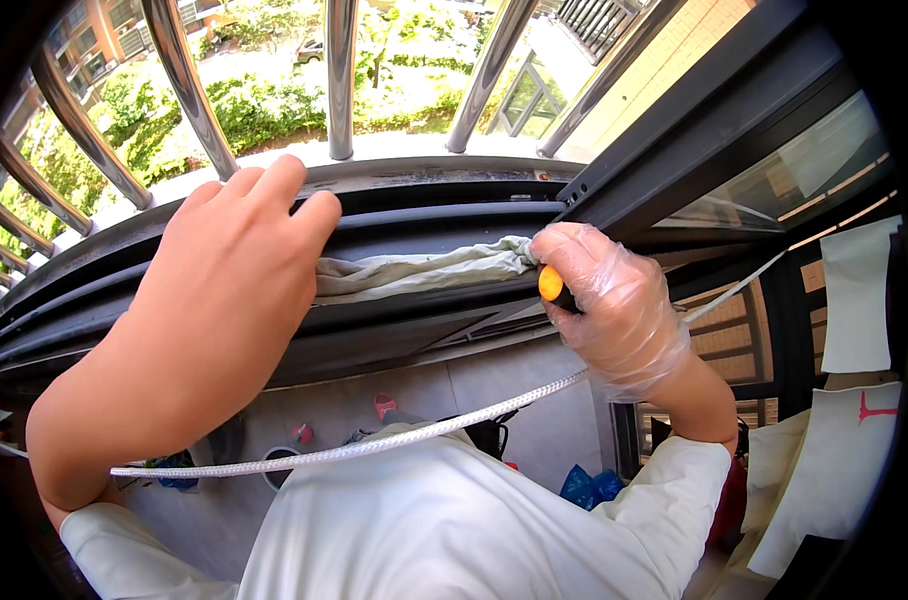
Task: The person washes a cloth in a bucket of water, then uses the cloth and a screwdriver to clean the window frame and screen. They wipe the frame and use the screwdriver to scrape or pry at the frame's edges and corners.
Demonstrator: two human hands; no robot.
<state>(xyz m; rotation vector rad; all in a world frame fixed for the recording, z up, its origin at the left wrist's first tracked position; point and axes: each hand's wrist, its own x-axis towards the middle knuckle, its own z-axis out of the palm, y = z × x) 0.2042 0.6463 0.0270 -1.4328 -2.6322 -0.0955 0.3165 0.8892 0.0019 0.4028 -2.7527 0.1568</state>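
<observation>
My left hand (229,250) is bare, back upward, over the dark window track at left. Its fingers are curled down with the tips hidden beneath, so whatever they hold, if anything, is out of sight. A twisted pale grey-green cloth (424,272) lies along the track, its left end passing behind this hand. My right hand (614,310), in a thin clear plastic glove, is closed around a tool handle with a rounded yellow end (550,283) and black body; the rest of the tool is hidden. The right fingers also touch the cloth's right end, beside the window frame.
Upright metal bars (340,80) stand beyond the sill, with greenery outside. A dark sliding window frame (694,120) rises at right. A white braided cord (374,443) crosses before my chest. Below on the tiled floor are a bucket (279,462) and blue plastic bags (591,486).
</observation>
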